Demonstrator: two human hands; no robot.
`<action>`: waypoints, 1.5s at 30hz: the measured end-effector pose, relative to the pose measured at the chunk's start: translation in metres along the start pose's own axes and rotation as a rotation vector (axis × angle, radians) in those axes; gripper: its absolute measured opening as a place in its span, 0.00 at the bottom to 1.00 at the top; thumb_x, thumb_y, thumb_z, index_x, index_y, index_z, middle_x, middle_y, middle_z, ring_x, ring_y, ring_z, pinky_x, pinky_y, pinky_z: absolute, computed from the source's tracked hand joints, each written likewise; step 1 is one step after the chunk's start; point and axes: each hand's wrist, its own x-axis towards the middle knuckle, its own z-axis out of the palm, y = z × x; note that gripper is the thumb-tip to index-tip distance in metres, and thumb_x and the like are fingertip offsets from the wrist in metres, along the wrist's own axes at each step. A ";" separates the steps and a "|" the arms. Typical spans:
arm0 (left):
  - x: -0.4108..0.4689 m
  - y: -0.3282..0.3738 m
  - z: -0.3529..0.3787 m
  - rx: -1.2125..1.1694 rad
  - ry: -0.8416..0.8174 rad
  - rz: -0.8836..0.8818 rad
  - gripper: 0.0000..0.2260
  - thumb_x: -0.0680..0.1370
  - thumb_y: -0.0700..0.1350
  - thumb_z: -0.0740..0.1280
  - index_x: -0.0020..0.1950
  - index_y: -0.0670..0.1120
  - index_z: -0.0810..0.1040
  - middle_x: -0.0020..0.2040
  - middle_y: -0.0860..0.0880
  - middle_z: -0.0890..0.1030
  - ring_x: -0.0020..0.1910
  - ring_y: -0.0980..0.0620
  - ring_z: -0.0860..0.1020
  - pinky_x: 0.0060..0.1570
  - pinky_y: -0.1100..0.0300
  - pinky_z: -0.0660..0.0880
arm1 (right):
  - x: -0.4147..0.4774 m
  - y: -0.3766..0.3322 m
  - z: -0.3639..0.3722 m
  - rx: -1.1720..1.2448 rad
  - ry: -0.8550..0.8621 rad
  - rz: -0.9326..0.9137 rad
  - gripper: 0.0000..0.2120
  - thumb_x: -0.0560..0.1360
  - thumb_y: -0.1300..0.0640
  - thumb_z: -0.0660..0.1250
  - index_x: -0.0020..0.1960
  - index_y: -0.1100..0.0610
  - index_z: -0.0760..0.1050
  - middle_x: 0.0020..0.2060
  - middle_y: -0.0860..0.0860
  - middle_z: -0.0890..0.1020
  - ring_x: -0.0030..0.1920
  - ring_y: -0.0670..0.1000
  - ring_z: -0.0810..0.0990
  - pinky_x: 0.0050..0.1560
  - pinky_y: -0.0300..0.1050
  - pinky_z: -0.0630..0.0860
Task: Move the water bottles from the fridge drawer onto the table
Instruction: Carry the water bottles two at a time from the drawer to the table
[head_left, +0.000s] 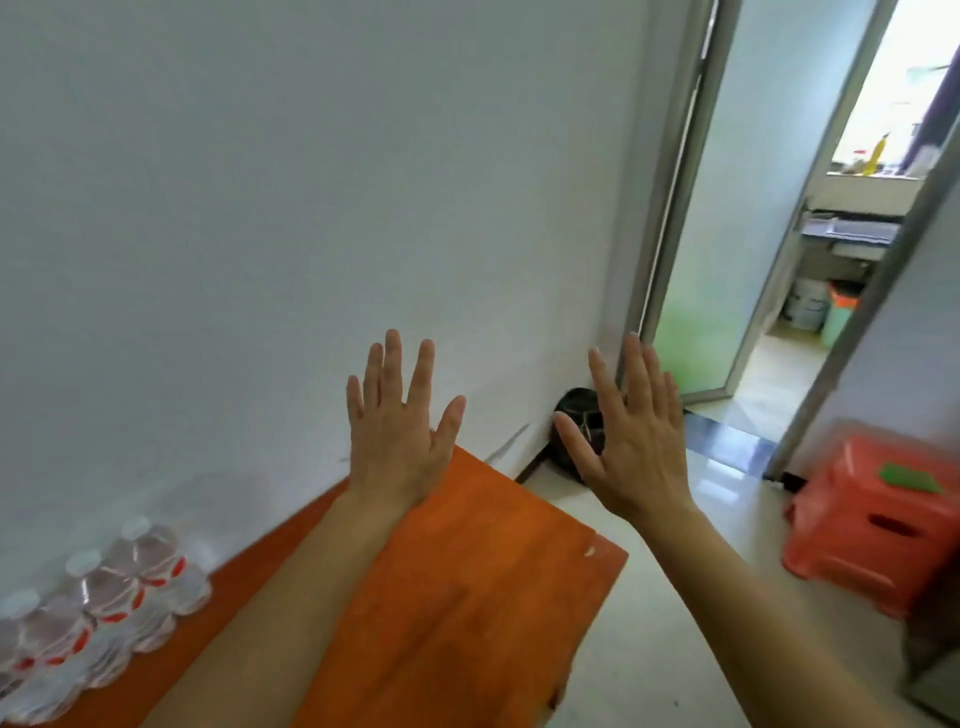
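water bottles (98, 597) lie in a cluster at the far left of the orange table (467, 571), by the white wall (260, 208), caps up toward the wall. left hand (397, 431) raised over the table's far edge, fingers spread wide, holding nothing. right hand (631, 441) raised just past the table corner, fingers straight and spread, empty. dark round object (576, 410) on floor behind it. open doorway (753, 291) further right. orange plastic stool (878, 519) at far right.

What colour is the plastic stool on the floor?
The plastic stool is orange-red; the head view shows it.
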 end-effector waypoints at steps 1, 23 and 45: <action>-0.002 0.035 0.009 -0.021 -0.005 0.037 0.31 0.81 0.66 0.44 0.81 0.56 0.41 0.81 0.48 0.37 0.79 0.49 0.36 0.77 0.41 0.43 | -0.012 0.030 -0.016 -0.011 0.013 0.025 0.37 0.79 0.32 0.49 0.82 0.48 0.47 0.81 0.55 0.44 0.81 0.57 0.43 0.79 0.61 0.48; -0.070 0.660 0.202 -0.415 -0.227 0.769 0.31 0.80 0.64 0.49 0.81 0.52 0.52 0.82 0.44 0.49 0.80 0.43 0.48 0.74 0.35 0.53 | -0.251 0.530 -0.266 -0.439 0.127 0.677 0.47 0.76 0.32 0.59 0.82 0.55 0.42 0.81 0.57 0.42 0.81 0.58 0.41 0.78 0.63 0.46; -0.111 1.107 0.384 -0.350 -0.558 1.084 0.32 0.81 0.67 0.44 0.80 0.55 0.38 0.81 0.47 0.37 0.79 0.46 0.37 0.77 0.40 0.43 | -0.344 0.921 -0.390 -0.572 0.076 1.115 0.42 0.78 0.30 0.52 0.81 0.48 0.38 0.81 0.57 0.41 0.81 0.57 0.43 0.79 0.59 0.47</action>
